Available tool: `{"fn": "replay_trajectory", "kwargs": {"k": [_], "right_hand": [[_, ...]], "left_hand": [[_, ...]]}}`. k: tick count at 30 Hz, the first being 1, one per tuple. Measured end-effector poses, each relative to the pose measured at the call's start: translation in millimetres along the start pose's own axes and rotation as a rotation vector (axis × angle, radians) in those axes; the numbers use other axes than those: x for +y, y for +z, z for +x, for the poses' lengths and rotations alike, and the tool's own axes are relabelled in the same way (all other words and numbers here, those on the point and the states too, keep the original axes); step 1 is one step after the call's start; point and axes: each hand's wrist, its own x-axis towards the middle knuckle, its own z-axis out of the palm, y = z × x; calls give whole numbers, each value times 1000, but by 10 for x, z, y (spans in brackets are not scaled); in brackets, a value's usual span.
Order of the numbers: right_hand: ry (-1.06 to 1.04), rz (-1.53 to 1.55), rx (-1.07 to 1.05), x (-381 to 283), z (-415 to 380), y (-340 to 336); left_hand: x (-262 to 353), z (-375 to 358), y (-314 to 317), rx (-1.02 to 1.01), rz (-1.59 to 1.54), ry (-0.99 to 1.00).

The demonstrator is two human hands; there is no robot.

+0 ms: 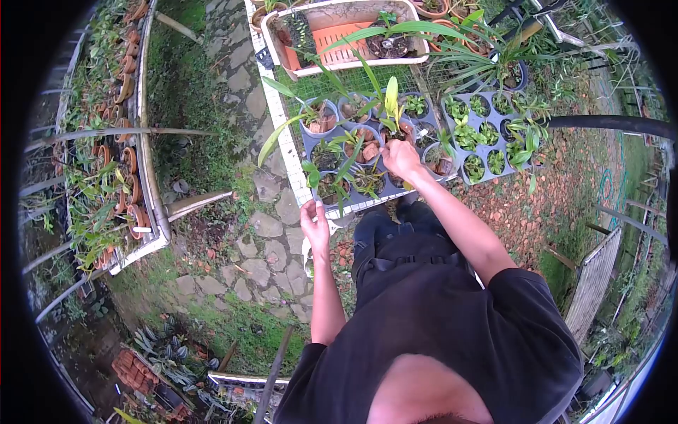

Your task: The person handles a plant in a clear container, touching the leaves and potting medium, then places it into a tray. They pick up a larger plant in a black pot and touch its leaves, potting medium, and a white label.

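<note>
My right hand [401, 159] reaches down among the potted plants, fingers closed at the near rim of a pot holding a yellow-green leafy plant [391, 102]. What the fingertips grip is hidden. My left hand [315, 220] is raised by the near left corner of the grey pot tray [367, 203], fingers partly bent and apart, with nothing visible in it. Closest to it is a pot with a leafy plant [330, 188]. In the same tray stand a pot of brick chunks [367, 150] and a pot with long arching leaves [320, 119].
A second grey tray [462, 157] of small green plants sits to the right. Beyond stands a long white planter [346, 67] with an orange slatted base. A dark pole [611, 125] juts in from the right. Stone paving [267, 225] runs along the left.
</note>
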Motion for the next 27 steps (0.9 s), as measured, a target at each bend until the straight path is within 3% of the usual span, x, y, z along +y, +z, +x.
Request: {"fn": "replay_trajectory", "kwargs": {"k": [6,16,19,27], "right_hand": [[119,-1,-68,-105,117,49],[122,232,135,-3,150,187],[95,280,210,94,158,296],[94,433,256,52,135,391]], "left_hand": [[-109,6,57,18,-21,-20],[155,-38,-45,-13,-89,-109],[230,-7,-111,-102,-17,-127],[252,111,-66,-88,99,-92]]}}
